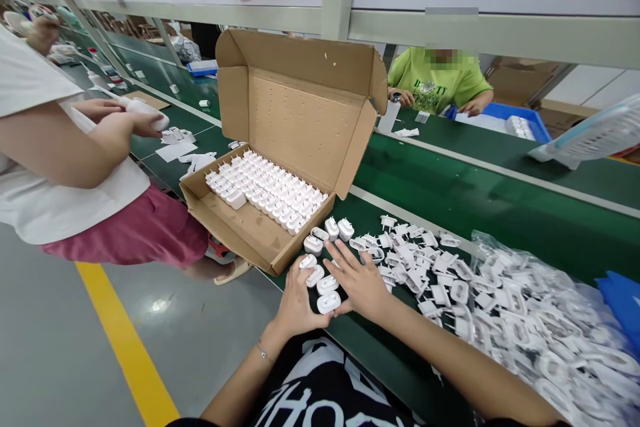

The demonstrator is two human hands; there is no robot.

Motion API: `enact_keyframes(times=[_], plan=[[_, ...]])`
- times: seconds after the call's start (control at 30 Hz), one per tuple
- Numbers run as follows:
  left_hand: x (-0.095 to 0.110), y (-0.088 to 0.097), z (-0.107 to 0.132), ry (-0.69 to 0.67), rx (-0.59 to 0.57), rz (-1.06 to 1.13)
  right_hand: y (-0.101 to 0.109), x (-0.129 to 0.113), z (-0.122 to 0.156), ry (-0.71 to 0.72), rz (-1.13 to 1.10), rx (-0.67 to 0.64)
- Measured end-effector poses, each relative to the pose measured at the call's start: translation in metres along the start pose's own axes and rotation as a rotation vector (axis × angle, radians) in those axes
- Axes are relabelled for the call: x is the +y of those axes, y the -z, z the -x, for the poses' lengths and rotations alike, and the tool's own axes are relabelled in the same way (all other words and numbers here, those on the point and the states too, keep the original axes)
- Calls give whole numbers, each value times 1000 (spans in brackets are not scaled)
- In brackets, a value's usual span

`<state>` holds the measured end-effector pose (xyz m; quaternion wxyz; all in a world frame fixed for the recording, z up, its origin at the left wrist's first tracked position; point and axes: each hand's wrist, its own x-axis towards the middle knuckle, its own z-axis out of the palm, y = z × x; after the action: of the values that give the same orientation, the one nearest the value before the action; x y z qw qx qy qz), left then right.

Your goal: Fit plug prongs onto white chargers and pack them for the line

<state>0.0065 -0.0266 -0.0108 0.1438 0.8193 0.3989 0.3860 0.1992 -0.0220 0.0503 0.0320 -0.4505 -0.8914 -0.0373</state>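
Open box (260, 232) lies far-left, left hand (295, 297) nearer it. Left fingers curve along a row of plugs (327, 285), grip unclear; right hand (364, 285) spread wide opposite. Row between hands, long axis near to far-left.

left hand (295, 305) and right hand (364, 285) cup white plugs (327, 285) by the near edge of the green surface (367, 353), beside an open cardboard box (295, 123) of more plugs (273, 190); loose white pieces (440, 295) spread to the right.
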Motion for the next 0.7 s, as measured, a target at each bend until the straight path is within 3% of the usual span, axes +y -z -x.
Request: enact_keyframes(times=[0.17, 0.37, 0.57, 0.7], plan=[[-4, 3, 5, 38, -91, 14, -1, 2, 1, 80, 91, 39], [-12, 15, 8, 229, -53, 368, 13, 2, -1, 96, 48, 38], [-13, 17, -10, 272, -114, 153, 20, -1, -1, 102, -71, -40], [-3, 18, -13, 347, -96, 115, 27, 0, -3, 110, -135, -83]])
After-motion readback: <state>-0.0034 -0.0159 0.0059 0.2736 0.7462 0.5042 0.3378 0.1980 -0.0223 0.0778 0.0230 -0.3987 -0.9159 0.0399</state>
